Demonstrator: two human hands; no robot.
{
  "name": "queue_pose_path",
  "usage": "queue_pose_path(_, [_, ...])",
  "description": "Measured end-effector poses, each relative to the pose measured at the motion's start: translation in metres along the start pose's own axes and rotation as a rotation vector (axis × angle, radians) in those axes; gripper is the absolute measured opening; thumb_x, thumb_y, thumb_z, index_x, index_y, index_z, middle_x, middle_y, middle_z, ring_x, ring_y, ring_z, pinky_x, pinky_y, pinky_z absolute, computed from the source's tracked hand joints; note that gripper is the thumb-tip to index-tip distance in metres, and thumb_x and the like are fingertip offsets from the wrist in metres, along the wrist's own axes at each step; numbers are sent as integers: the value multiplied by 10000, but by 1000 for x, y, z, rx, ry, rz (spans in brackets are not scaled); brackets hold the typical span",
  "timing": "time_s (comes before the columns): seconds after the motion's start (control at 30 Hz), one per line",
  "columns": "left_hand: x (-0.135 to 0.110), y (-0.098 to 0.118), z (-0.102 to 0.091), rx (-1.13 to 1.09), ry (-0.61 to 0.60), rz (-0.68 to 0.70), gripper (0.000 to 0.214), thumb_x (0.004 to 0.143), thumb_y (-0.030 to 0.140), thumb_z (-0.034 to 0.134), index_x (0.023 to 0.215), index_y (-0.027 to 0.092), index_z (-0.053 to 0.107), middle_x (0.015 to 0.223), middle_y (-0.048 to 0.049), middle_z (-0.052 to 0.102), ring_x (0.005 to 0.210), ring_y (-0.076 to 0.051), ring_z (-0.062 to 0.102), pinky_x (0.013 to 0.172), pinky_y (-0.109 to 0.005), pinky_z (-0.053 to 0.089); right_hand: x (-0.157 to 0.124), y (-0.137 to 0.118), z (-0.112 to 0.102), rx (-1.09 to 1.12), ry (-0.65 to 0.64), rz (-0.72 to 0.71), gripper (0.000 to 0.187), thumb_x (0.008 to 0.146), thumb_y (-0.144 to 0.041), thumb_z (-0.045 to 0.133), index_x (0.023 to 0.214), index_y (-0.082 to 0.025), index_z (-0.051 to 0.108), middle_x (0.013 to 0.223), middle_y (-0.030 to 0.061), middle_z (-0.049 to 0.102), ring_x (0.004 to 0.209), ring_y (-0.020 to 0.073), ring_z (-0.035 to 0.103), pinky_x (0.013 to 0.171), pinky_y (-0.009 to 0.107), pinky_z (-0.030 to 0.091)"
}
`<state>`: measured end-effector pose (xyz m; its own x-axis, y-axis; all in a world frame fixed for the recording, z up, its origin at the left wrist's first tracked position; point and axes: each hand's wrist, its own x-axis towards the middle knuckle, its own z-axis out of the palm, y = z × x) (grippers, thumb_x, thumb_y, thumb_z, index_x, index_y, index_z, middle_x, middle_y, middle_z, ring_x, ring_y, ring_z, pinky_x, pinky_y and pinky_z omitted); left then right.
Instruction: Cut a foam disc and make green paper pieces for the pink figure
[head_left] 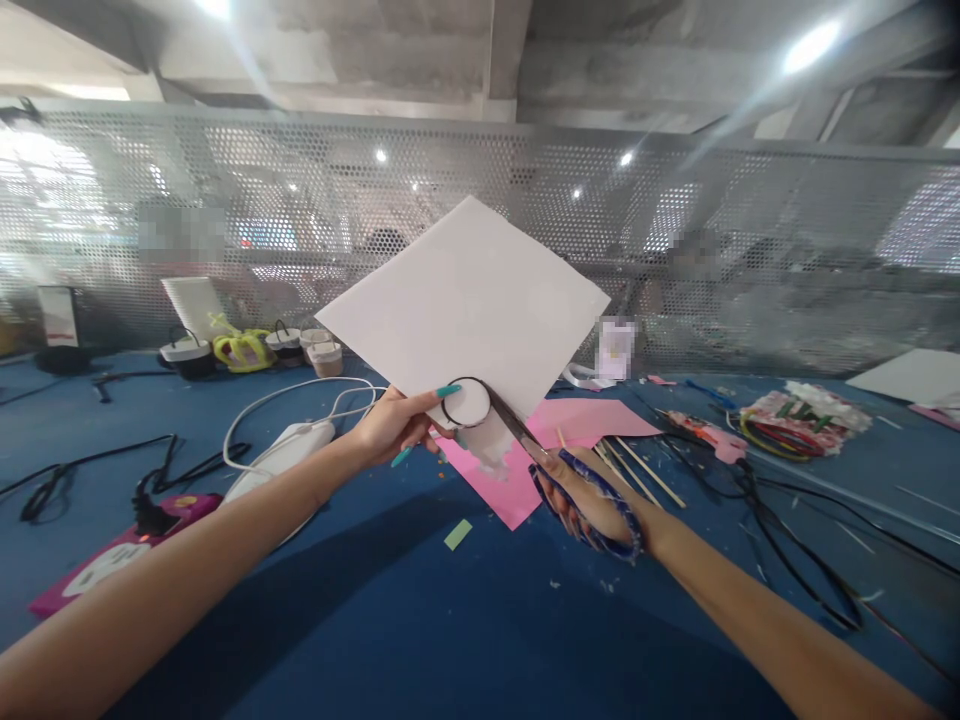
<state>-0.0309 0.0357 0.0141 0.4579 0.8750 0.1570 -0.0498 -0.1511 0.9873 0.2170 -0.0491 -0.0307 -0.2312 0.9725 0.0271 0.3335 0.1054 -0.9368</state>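
My left hand [401, 418] pinches a white sheet of paper [472, 300] near its lower corner and holds it up in a diamond position. A circle with a dark outline [466, 402] shows at that corner, beside my thumb. My right hand [592, 500] grips scissors [609, 497] with blue patterned handles. Their blades meet the paper at the right edge of the circle. Below the circle, a ragged piece of the paper [491, 445] hangs down. Some fingers of my left hand are hidden behind the sheet.
Pink paper [499, 490] and thin wooden sticks [637, 470] lie beneath my hands. A pink glue gun [716, 437] with black cables is on the right. White and magenta power strips [289, 450] [112, 565] lie left. Small pots [187, 355] stand before a perforated metal screen [285, 180].
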Motion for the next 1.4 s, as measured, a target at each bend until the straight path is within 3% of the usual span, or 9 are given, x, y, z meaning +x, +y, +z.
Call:
queue_pose_path(0.23, [-1,1,6,-21,70,25,331,786,330,592,571,80,622,505,-77,658,249,-28,344,444,-242,521,-4,-10,2,-17,10,8,517,803,-670,478,609,-190,470,392,-56,457,295,94,472,273,169,321])
queue_pose_path(0.5, [4,-9,0,3,76,76,398,778,423,615,548,98,632,305,-10,486,286,-85,453,514,-247,541,-5,-15,6,-47,48,-35,541,800,-681,461,556,-199,448,345,-53,399,277,99,436,296,200,330])
queue_pose_path(0.7, [10,-16,-3,40,78,64,467,712,501,666,476,104,600,310,-30,501,339,-110,530,501,-222,525,-3,-7,2,47,-30,-9,552,774,-719,460,606,-193,448,380,-76,400,266,68,382,288,184,317])
queue_pose_path(0.87, [12,-18,-4,84,97,48,477,710,532,656,485,116,589,324,-33,529,335,-111,531,535,-237,542,-4,-7,5,156,-88,12,621,685,-808,451,623,-190,458,500,-1,582,414,130,583,431,247,503])
queue_pose_path(1.1, [10,-10,-7,124,110,63,445,715,525,663,522,137,561,319,-18,526,415,-136,600,589,-249,556,0,-3,11,236,-131,60,759,495,-924,430,673,-191,516,654,106,681,618,234,690,594,358,565])
queue_pose_path(1.27, [8,-2,-3,150,189,69,407,741,495,662,583,160,495,342,2,536,349,-118,546,485,-229,509,3,7,10,396,-223,-47,724,609,-890,410,800,-209,563,817,105,699,809,241,688,742,371,549])
queue_pose_path(1.33, [7,-1,-1,145,204,76,395,754,492,654,615,153,507,344,7,532,331,-112,527,461,-226,491,2,6,10,410,-226,-93,670,694,-841,395,854,-210,555,856,91,695,761,217,687,679,343,556])
queue_pose_path(1.4, [7,-2,1,144,208,85,377,764,491,645,678,141,538,363,9,547,328,-113,526,463,-235,492,1,4,11,379,-217,-55,666,724,-831,358,826,-196,533,821,83,688,589,171,655,510,288,532])
